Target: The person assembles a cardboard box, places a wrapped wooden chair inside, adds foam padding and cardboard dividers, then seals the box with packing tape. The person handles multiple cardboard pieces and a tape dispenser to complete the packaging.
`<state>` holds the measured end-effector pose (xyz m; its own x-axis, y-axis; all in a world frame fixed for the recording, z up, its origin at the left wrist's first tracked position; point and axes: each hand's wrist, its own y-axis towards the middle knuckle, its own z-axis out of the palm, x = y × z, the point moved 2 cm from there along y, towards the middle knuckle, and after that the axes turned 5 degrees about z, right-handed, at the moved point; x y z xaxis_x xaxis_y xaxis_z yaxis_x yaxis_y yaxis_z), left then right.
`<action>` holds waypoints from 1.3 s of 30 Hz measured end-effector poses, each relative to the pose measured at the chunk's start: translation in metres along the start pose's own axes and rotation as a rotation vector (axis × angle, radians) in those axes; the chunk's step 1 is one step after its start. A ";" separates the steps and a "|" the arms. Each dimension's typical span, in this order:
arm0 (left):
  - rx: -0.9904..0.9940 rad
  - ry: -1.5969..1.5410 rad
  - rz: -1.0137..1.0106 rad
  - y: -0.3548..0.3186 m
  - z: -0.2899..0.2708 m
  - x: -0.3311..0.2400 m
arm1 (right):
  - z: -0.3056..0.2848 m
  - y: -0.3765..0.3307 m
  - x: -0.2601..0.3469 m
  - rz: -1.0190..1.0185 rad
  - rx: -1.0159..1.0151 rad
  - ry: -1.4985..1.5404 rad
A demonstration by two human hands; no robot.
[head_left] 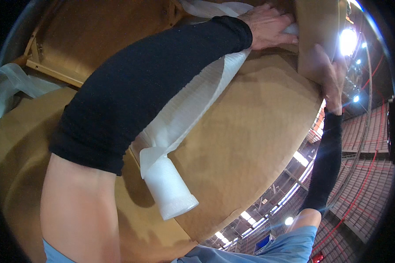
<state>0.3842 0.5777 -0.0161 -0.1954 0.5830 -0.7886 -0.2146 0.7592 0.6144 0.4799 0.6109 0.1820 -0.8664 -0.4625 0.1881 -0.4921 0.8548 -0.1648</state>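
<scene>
Between left hand (270,27) and right hand (332,76) stood a broad brown cardboard flap (317,24); either's grip was unclear; uneven pressure might have creased it.

A brown cardboard flap (317,26) is held beside a broad cardboard panel (245,140). The panel's left side is overlapped by white wrap (208,90).

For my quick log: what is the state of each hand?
Left hand: touching white packing; grip cannot be told.
Right hand: against cardboard flap; grip cannot be told.
</scene>
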 end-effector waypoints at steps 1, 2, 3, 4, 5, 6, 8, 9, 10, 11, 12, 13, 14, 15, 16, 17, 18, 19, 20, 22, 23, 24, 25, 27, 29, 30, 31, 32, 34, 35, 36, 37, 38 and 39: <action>0.057 -0.005 0.006 0.001 -0.001 0.000 | 0.001 0.000 -0.002 -0.006 0.022 0.013; 0.114 -0.010 0.012 0.003 -0.003 0.000 | 0.001 0.006 -0.008 -0.035 0.046 -0.010; 0.169 -0.009 0.018 0.005 -0.003 0.003 | 0.000 0.011 -0.010 -0.049 0.064 -0.024; 0.141 -0.022 -0.002 0.005 -0.003 0.003 | -0.003 0.015 -0.013 -0.060 0.082 -0.041; 0.114 -0.035 -0.022 0.004 -0.002 0.003 | -0.005 0.018 -0.015 -0.049 0.091 -0.050; 0.082 -0.040 -0.040 0.004 -0.003 0.006 | -0.006 0.024 -0.015 -0.048 0.098 -0.057; 0.101 0.008 -0.064 0.003 -0.001 0.009 | -0.011 0.026 -0.014 -0.048 0.131 -0.022; 0.113 0.033 -0.082 0.002 -0.003 0.008 | -0.010 0.025 -0.012 -0.025 0.147 0.027; 0.129 0.004 -0.077 0.003 -0.005 0.008 | -0.011 0.026 -0.009 -0.001 0.164 0.074; 0.145 -0.024 -0.073 0.004 -0.008 0.009 | -0.010 0.026 -0.005 0.043 0.176 0.148; 0.169 -0.057 -0.064 0.004 -0.011 0.007 | -0.009 0.023 -0.002 0.095 0.183 0.224; 0.190 -0.053 -0.062 0.003 -0.013 0.005 | -0.010 0.021 -0.003 0.098 0.182 0.249; 0.212 -0.050 -0.060 0.003 -0.014 0.001 | -0.014 0.019 -0.006 0.101 0.182 0.274; 0.227 -0.050 -0.066 0.002 -0.010 -0.001 | -0.016 0.018 -0.008 0.105 0.191 0.293; 0.203 -0.013 -0.049 0.003 -0.009 0.001 | -0.017 0.020 -0.008 0.110 0.186 0.281; 0.179 0.023 -0.033 0.005 -0.009 0.004 | -0.019 0.024 -0.006 0.116 0.181 0.268; 0.164 0.057 -0.018 0.003 -0.008 0.005 | -0.017 0.025 -0.007 0.121 0.181 0.292; 0.147 0.060 -0.009 0.001 -0.008 0.005 | -0.015 0.025 -0.009 0.129 0.180 0.313; 0.131 0.071 -0.007 -0.002 -0.005 0.003 | -0.014 0.021 -0.012 0.143 0.181 0.335; 0.097 0.091 0.012 -0.003 -0.004 0.001 | -0.016 0.020 -0.012 0.157 0.167 0.298; 0.154 0.123 -0.017 -0.002 -0.001 0.001 | -0.017 0.019 -0.011 0.165 0.157 0.281; 0.212 0.156 -0.049 0.000 -0.001 -0.002 | -0.015 0.017 -0.011 0.172 0.143 0.270; 0.271 0.188 -0.080 0.002 -0.001 -0.004 | -0.013 0.014 -0.011 0.173 0.124 0.249; 0.282 0.148 -0.135 0.005 -0.001 -0.005 | -0.003 0.008 -0.007 0.159 0.078 0.203; 0.215 0.119 -0.118 0.005 -0.002 0.000 | 0.007 0.007 -0.001 0.121 0.028 0.134; 0.148 0.097 -0.069 0.002 -0.005 0.002 | 0.011 0.005 0.002 0.107 -0.002 0.088; 0.081 0.076 -0.020 -0.001 -0.008 0.004 | 0.011 0.007 0.002 0.087 -0.013 0.062; 0.055 0.019 -0.024 -0.002 -0.008 0.004 | 0.013 0.008 0.001 0.070 -0.021 0.035; 0.005 -0.089 -0.029 -0.002 -0.005 0.010 | 0.016 0.014 -0.007 0.023 -0.005 0.024; 0.004 -0.205 -0.072 -0.003 -0.005 0.015 | 0.017 0.014 -0.008 0.014 0.008 0.035; -0.039 -0.230 -0.155 -0.003 -0.008 0.015 | 0.021 0.010 -0.005 0.013 0.018 0.041; -0.081 -0.253 -0.238 -0.004 -0.013 0.016 | 0.021 0.008 -0.005 0.011 0.027 0.048; -0.120 -0.275 -0.323 -0.005 -0.018 0.018 | 0.021 0.008 -0.009 0.005 0.055 0.017; -0.017 -0.342 -0.438 -0.007 -0.026 0.013 | 0.026 0.011 -0.016 -0.005 0.082 -0.005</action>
<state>0.3583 0.5721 -0.0302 0.2372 0.2766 -0.9313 -0.2220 0.9487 0.2252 0.4862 0.6211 0.1524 -0.8644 -0.4680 0.1839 -0.5013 0.8306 -0.2423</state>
